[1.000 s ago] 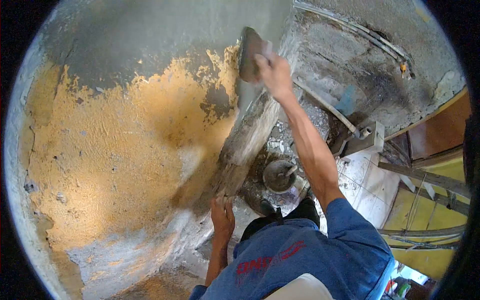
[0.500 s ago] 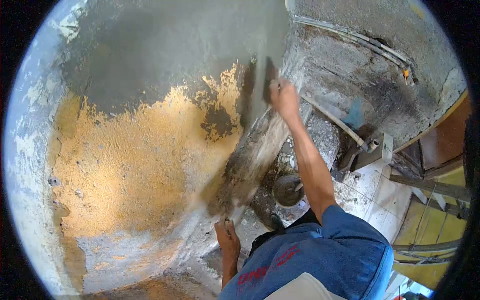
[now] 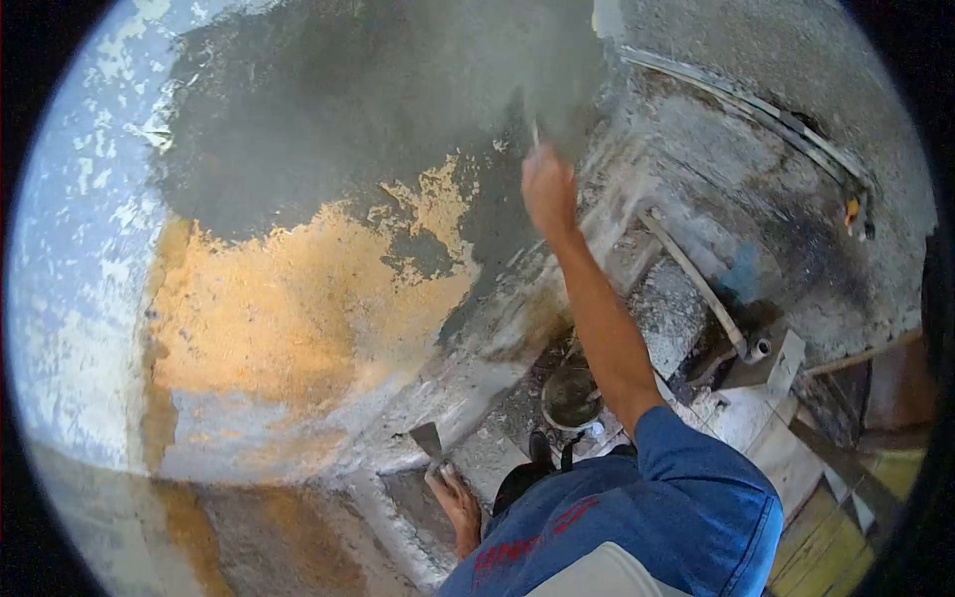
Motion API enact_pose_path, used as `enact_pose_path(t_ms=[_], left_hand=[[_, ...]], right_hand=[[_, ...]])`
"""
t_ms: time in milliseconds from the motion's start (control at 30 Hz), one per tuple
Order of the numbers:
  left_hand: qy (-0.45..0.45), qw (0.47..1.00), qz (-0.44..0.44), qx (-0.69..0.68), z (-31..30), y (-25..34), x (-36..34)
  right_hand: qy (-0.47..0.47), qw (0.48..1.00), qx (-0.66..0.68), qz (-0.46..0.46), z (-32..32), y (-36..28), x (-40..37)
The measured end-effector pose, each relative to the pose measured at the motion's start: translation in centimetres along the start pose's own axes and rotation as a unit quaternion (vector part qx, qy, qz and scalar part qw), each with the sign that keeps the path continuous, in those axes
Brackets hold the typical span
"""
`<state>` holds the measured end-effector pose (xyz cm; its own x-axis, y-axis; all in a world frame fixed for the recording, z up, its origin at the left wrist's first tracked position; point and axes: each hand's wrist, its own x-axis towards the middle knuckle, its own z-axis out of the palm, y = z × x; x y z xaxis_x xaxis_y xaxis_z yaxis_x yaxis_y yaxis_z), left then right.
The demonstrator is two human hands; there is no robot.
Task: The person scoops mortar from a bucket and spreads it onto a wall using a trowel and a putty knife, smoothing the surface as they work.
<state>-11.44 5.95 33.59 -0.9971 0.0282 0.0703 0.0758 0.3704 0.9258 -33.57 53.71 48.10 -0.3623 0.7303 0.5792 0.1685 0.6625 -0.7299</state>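
Along the bottom edge, nearest the camera, a pale curved piece point(image 3: 602, 572) covered part of the blue shirt point(image 3: 686, 488), leaving its red lettering only partly legible. Just beyond, the left hand point(image 3: 458, 502) was closed round a scraper point(image 3: 428, 438), whose handle was mostly hidden by the fingers; its blade had come broad side into view, where half a second earlier hardly any of it showed. Past that hand, on the floor, stood a bucket point(image 3: 569, 396), partly behind the right arm, its contents too dark to make out. Farther out, the right hand point(image 3: 549, 194) was wrapped round a trowel point(image 3: 535, 134) at the wall, near the corner. A second earlier the tool had shown a broad dark face; now it was nearly edge-on, a blurred sliver, and whether it touched the wall could not be told. With tool and shadow shifted, the grey plaster point(image 3: 487, 249) beside the yellow paint point(image 3: 298, 308) lay in plainer sight, which suggested that smoothing was under way there while the yellow stretch remained largely uncoated. Beyond, thin pipes point(image 3: 736, 95) crossed the adjoining wall, and the view's dark border cut off everything higher.
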Motion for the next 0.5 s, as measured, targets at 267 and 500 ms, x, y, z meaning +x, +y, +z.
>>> enact_pose_path(t_ms=[267,500], left_hand=[[0.107,0.989,-0.093,-0.046,3.0,4.6,-9.7],[0.163,0.937,-0.180,-0.251,3.7,3.2,-14.7]], right_hand=[[0.064,0.976,-0.038,-0.204,6.8,-13.1,-6.8],[-0.489,0.813,0.316,-0.024,-0.1,-6.4,-26.0]])
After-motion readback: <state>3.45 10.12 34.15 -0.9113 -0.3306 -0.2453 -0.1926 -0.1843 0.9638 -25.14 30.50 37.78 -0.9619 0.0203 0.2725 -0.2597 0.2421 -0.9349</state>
